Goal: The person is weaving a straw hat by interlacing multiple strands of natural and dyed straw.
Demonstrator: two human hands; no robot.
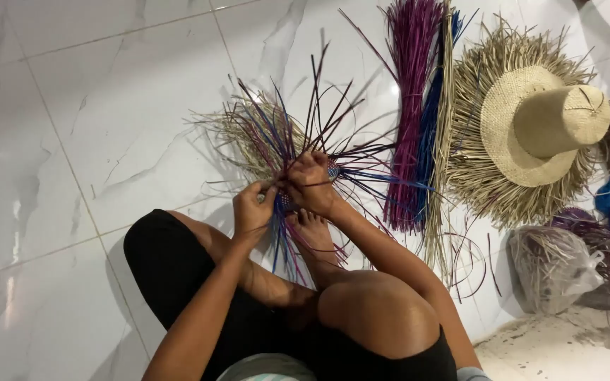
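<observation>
Pinched between the fingertips of my left hand are a few thin strands, and my right hand is curled tight over more of them just beside it, the two hands nearly touching above the small woven start I'm working on. Both hands are closed on the piece, no slack in either. Under my knuckles the weave sits low against my bare foot, which lies right beneath the hands on the white marble floor. From the grip, loose purple, blue and straw-coloured strands fan out in every direction, most of them spraying away from me and up past my fingers, some trailing back down toward my leg. Out beyond my right hand lies a long bundle of purple strips, with a thinner bundle of blue strips pressed against its far side and pale straw alongside that. Farther right still sits a straw hat, its crown woven and its brim a ragged fringe of unfinished ends. Nearer me on that side, a clear plastic bag stuffed with more straw rests on the floor.
</observation>
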